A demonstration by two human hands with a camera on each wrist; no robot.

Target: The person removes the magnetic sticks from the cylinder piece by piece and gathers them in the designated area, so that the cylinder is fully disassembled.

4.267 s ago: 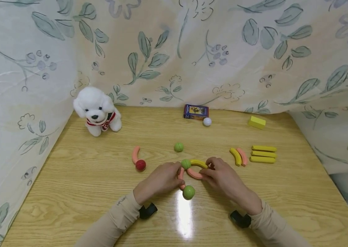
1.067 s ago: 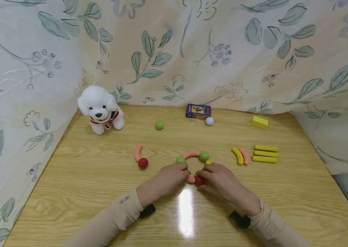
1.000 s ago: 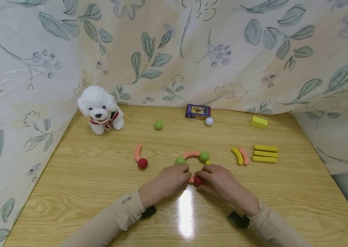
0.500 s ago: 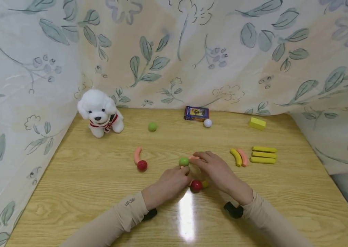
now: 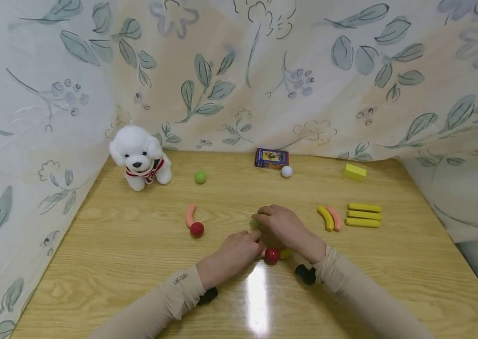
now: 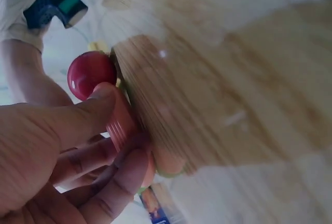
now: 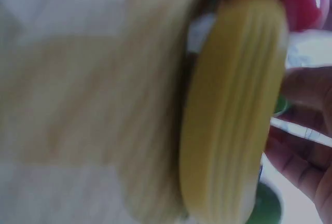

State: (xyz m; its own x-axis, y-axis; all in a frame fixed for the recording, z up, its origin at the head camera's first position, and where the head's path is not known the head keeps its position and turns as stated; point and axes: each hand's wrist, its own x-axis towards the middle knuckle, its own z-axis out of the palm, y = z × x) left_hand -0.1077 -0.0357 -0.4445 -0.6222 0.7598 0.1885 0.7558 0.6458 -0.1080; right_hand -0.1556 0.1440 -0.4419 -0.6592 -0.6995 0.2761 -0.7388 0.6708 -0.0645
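Observation:
My left hand (image 5: pixel 234 254) pinches a pink curved stick (image 6: pixel 124 120) between thumb and fingers, low over the table. One end of the stick meets a red ball (image 5: pixel 271 255). My right hand (image 5: pixel 283 226) reaches over the ring of pieces, its fingertips around a green ball (image 5: pixel 255 224) that is mostly covered. Below the right palm lies a yellow curved stick (image 7: pixel 233 115) with ridges, its end beside the red ball. In the right wrist view another green ball (image 7: pixel 265 204) shows past the yellow stick. The far side of the ring is hidden by the right hand.
Left of the hands lie a pink curved stick (image 5: pixel 190 215) and a red ball (image 5: pixel 197 230). On the right are a yellow and a pink curved stick (image 5: pixel 334 219) and several straight yellow sticks (image 5: pixel 363 215). Behind stand a plush dog (image 5: pixel 141 157), a card box (image 5: pixel 271 158) and a yellow block (image 5: pixel 354 172).
The right hand has gone from the red ball across the ring's far side to the green ball at its left. The loose green ball at the back has rolled left. The left hand stays at the pink stick.

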